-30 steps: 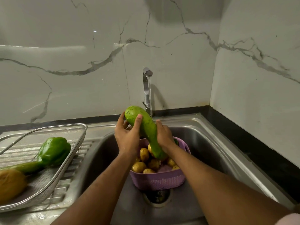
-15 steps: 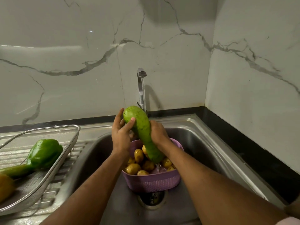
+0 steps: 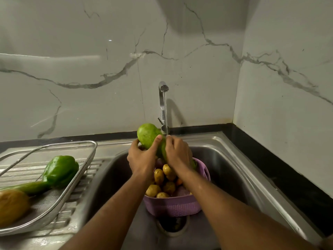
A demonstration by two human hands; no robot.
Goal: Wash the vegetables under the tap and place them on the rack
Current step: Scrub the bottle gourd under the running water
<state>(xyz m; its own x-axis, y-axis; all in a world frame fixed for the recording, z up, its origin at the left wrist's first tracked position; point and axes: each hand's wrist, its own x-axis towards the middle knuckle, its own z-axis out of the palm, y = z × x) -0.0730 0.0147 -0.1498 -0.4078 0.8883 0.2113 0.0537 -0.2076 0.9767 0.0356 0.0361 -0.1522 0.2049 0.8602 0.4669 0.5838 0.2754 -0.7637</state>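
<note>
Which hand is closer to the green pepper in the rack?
The left hand. It grips the long green gourd over the sink, on the side toward the green pepper. The right hand holds the gourd's other side, farther from the rack.

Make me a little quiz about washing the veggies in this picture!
1. True or false: both hands hold the gourd under the tap.
2. What is the basket of potatoes sitting in?
A. the rack
B. the sink
C. the counter
3. Fill in: the green ______ lies on the rack.

Key
1. True: the left hand and right hand both grip it, and water is running.
2. B, the sink.
3. pepper.
</note>
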